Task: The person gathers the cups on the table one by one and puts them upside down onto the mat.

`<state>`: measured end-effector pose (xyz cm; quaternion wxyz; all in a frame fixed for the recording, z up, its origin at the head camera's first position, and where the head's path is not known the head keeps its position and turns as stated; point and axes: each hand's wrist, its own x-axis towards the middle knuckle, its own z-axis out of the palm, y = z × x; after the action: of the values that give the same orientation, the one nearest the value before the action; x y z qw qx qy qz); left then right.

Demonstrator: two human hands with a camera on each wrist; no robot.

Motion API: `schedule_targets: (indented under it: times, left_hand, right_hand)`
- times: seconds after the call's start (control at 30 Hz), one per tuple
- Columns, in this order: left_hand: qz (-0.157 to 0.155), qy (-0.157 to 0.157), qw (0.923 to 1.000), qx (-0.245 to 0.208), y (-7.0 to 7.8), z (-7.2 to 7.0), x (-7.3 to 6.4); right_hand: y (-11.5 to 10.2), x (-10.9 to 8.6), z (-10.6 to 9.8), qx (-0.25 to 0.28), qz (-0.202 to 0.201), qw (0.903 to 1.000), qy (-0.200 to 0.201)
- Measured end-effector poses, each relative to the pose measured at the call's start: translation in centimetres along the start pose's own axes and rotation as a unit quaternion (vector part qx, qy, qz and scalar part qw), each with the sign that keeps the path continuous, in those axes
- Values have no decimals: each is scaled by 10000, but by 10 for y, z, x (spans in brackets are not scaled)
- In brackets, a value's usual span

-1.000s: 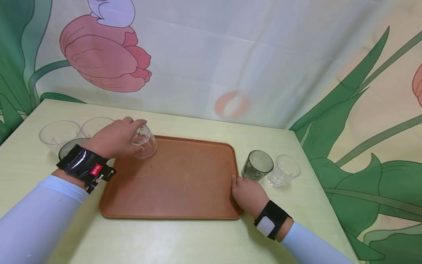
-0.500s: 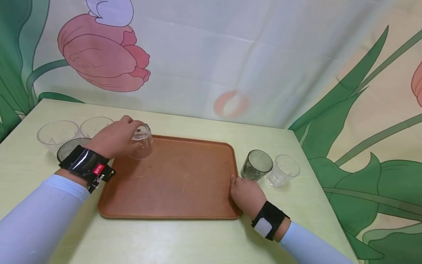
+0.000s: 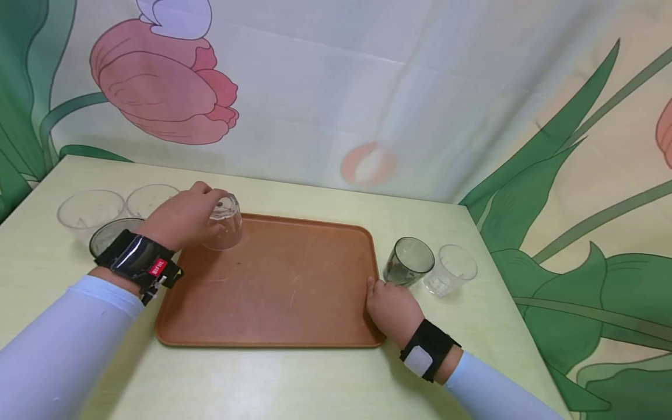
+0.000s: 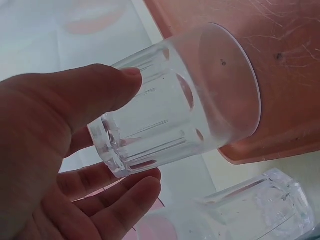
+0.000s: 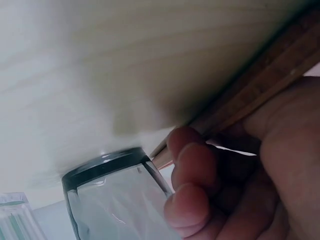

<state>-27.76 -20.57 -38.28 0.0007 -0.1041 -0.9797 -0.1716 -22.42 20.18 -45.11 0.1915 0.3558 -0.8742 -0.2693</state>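
My left hand [image 3: 181, 219] holds a clear drinking glass [image 3: 231, 224] upside down at the back left corner of a brown tray [image 3: 283, 286]. In the left wrist view the thumb lies along the side of that glass [image 4: 170, 105], near its thick base, and the other fingers are behind it. Its mouth faces down against the tray. At the tray's right edge, my right hand [image 3: 395, 310] grips the rim with curled fingers. Just beyond those knuckles stands a smoky grey glass [image 3: 410, 262], upright on the table, seen close by in the right wrist view too.
Beside the grey glass is a clear glass [image 3: 452, 269]. Two clear glasses, one at the far left [image 3: 86, 213] and one behind my left hand [image 3: 149, 198], stand with a dark glass [image 3: 107, 236] partly hidden by my wrist. A printed curtain [image 3: 315, 99] hangs behind the table.
The glass in my left hand has shifted slightly left and stands straighter, having been tilted a second ago. My right hand stays on the tray's edge.
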Motion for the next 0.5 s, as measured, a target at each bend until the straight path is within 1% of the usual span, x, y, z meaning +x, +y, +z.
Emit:
schedule_targets:
  times: [0.13,0.5]
  left_hand:
    - [10,28,10000,-6,1,1,1]
    - [-135,59,9998,-94,3,6,3]
  right_hand:
    - [0,0,-1,6,-26,10000,-33]
    - [1,0,-4,31,-66,9995,-293]
